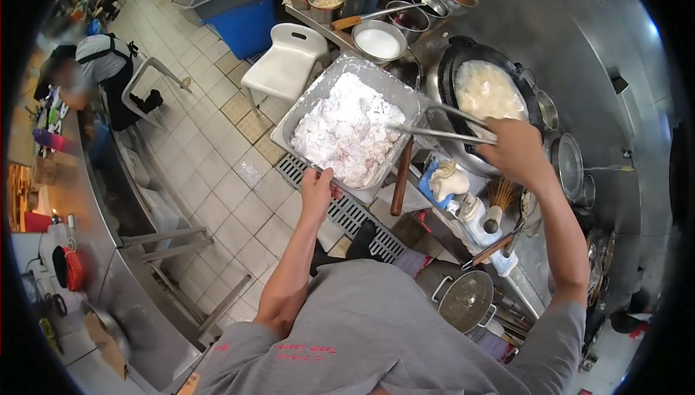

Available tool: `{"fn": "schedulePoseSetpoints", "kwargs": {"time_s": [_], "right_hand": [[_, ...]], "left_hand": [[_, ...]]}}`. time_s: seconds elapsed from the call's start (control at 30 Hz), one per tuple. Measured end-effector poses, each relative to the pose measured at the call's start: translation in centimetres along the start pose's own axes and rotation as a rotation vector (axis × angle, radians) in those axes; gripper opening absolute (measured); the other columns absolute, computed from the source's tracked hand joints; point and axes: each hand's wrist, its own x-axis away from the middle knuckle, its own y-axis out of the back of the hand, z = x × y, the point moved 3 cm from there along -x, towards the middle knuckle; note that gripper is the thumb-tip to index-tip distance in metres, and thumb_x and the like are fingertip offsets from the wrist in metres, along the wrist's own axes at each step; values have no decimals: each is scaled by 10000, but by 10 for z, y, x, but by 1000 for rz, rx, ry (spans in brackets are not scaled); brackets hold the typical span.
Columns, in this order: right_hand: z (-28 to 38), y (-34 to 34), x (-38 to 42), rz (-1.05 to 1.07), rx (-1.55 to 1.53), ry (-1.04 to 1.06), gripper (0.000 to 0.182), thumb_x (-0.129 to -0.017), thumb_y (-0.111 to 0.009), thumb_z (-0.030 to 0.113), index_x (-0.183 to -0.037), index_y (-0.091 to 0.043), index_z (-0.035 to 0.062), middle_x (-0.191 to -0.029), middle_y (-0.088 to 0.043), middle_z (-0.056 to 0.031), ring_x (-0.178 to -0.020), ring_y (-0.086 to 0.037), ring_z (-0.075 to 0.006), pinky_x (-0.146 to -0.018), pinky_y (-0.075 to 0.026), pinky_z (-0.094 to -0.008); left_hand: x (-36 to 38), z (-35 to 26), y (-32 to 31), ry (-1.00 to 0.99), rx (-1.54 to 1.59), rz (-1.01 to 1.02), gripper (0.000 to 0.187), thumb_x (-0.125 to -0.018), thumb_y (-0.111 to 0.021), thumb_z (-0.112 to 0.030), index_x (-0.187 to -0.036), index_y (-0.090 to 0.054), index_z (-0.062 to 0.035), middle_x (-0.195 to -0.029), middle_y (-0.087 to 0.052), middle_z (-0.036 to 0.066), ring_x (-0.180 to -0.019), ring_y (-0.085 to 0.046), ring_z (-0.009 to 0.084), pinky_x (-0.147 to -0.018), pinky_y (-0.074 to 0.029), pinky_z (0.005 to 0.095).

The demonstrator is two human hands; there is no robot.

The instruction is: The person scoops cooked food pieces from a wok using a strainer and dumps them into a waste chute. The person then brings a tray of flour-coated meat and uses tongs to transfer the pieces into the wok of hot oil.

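My left hand [316, 194] is closed on the near rim of a rectangular metal pan [327, 75]. Inside it lies a heap of pieces thickly coated in white powder [347, 131], some pinkish at the near side. My right hand [512, 150] is wrapped around a pair of metal tongs [441, 133]. The tongs' tips reach over the pan's right side, at the edge of the powdered heap. Beyond my right hand, a dark wok [452, 69] holds pale, foamy frying contents [489, 91]. A wooden handle [402, 178] sticks out beside the pan.
Bowls of ingredients, including a bowl of white powder [379, 40], and a ladle [376, 15] stand at the back. A white stool [286, 58] is behind the pan. To the right are a cloth [447, 180] and a lidded-looking pot [465, 299]. Another person [108, 62] bends at the left counter.
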Motion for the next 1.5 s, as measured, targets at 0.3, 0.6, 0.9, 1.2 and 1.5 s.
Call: {"fn": "schedulePoseSetpoints", "kwargs": {"time_s": [0.3,0.6,0.9,1.2,1.5], "right_hand": [[71,-48,-73,370,295,193,162,-714,-651,184,-771,-685,36,-763,-674,-139,-749,-671,-302,-659,-536,-393],[51,-17,-21,102,116,100,145,-757,-648,218,-755,-668,75,-715,-655,-132,-714,-645,-325,-671,-510,-418],[-39,36,30,-170,-141,-336,267,-756,-652,251,-952,-708,77,-793,-663,-173,-783,-634,-349,-716,-492,-426],[-149,-36,-10,-99,74,-569,254,-723,-641,264,-853,-710,57,-880,-676,-197,-847,-654,-360,-782,-519,-433],[-90,-13,22,-202,16,-479,200,-778,-621,243,-856,-678,68,-804,-668,-185,-790,-648,-378,-710,-514,-459]], "left_hand": [[-3,15,8,-16,37,-37,164,-883,-530,-133,-893,-524,30,-676,-582,84,-499,-570,137,-413,-453,259],[-3,7,4,-41,43,-23,184,-865,-546,-146,-870,-507,34,-677,-570,102,-499,-566,160,-426,-456,278],[-5,8,7,22,40,-9,141,-883,-526,-113,-883,-493,23,-682,-548,96,-475,-548,158,-414,-467,277],[-5,9,5,20,58,-4,119,-881,-513,-101,-901,-491,14,-677,-553,91,-477,-534,152,-408,-444,276],[-3,1,3,57,25,-12,153,-886,-533,-139,-910,-490,6,-680,-544,89,-497,-541,158,-433,-464,283]]}}
